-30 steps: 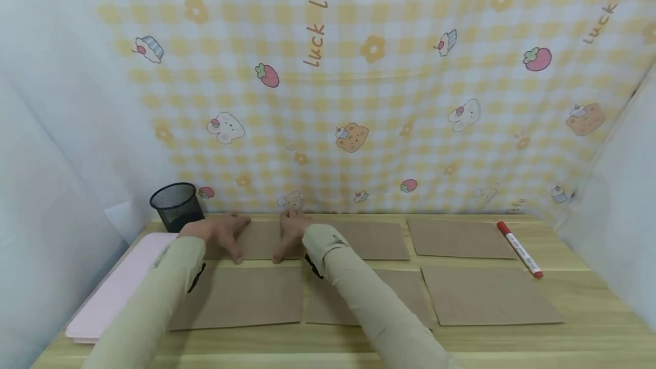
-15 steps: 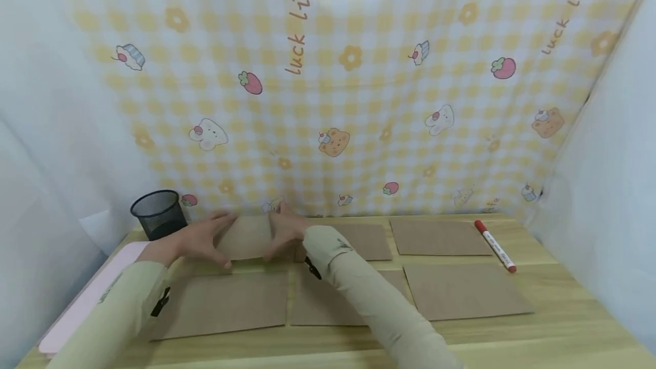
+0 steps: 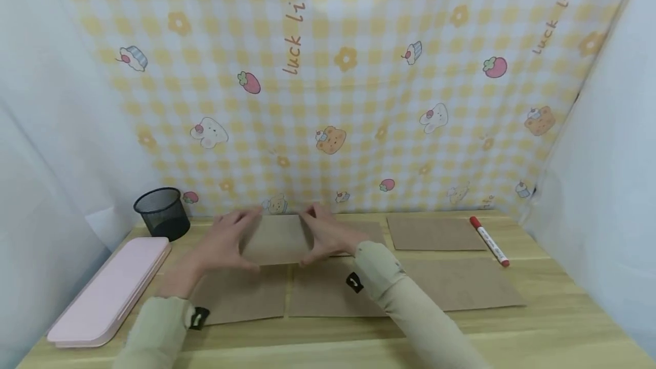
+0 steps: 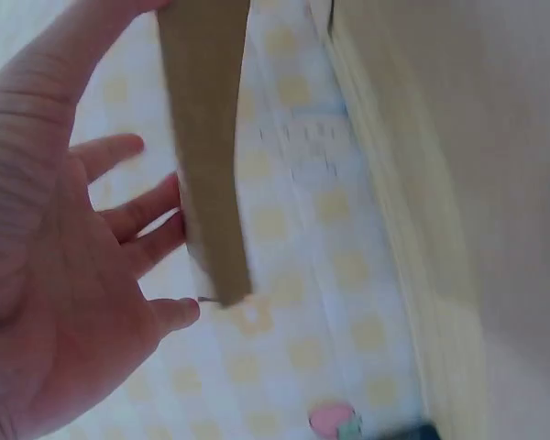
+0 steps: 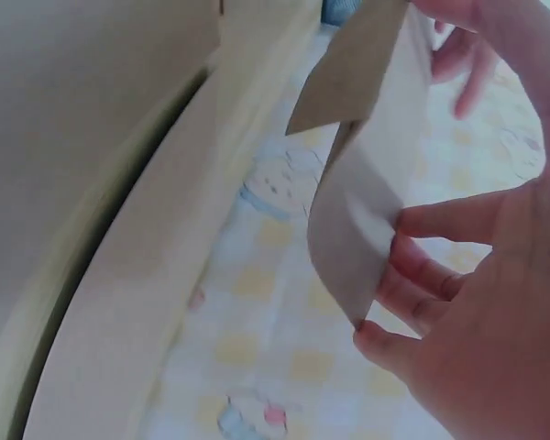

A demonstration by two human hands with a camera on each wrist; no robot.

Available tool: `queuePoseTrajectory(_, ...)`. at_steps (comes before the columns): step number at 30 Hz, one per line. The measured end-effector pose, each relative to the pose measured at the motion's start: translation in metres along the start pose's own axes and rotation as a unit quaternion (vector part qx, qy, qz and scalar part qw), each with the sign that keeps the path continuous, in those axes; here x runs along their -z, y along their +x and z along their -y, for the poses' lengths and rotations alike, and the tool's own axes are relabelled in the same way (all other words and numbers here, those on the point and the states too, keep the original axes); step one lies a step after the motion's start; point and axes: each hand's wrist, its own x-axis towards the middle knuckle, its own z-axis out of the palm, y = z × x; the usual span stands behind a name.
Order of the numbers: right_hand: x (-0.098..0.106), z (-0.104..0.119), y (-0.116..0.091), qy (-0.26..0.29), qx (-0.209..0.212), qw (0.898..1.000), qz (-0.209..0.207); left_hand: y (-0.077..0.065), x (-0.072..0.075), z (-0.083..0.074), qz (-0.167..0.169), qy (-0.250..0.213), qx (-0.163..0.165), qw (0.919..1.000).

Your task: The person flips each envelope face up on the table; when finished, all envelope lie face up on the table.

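Note:
Between my two hands is a brown kraft-paper envelope, raised off the table at the back row. My left hand grips its left edge, thumb at the near side and fingers at the far side. The right hand holds the opposite edge the same way. In the right wrist view the envelope bows and a folded flap stands away from it. The left wrist view shows its brown face nearly edge-on beside the fingertips.
Several flat brown kraft-paper pieces lie in two rows, including one at the front right and one at the back right. A pink case and black mesh pen cup stand left. A red-capped marker lies right.
Both hands have taken the back-left envelope up from the table by its edges and moved it right and nearer. The head view has also shifted.

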Motion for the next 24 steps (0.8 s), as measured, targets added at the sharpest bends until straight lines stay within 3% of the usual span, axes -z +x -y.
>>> queuePoseTrajectory(5, 0.009, -0.014, -0.038, 0.013, -0.007, 1.000, -0.008, 0.012, -0.016, -0.032, 0.001, -0.011, -0.017, 0.9998)
queuePoseTrajectory(9, 0.015, -0.027, -0.068, 0.043, -0.015, 0.999, -0.017, 0.026, -0.024, -0.056, 0.024, -0.027, -0.011, 0.9993)
queuePoseTrajectory(16, 0.016, -0.048, -0.113, 0.038, -0.031, 0.997, -0.055, 0.051, -0.037, -0.094, 0.060, -0.061, -0.010, 0.9963)
queuePoseTrajectory(20, 0.019, -0.053, -0.131, 0.066, -0.030, 0.995, -0.071, 0.054, -0.036, -0.106, 0.074, -0.066, -0.004, 0.9950)
queuePoseTrajectory(24, 0.032, -0.053, -0.150, 0.098, 0.004, 0.987, -0.124, 0.048, -0.029, -0.103, 0.071, -0.052, 0.019, 0.9960)
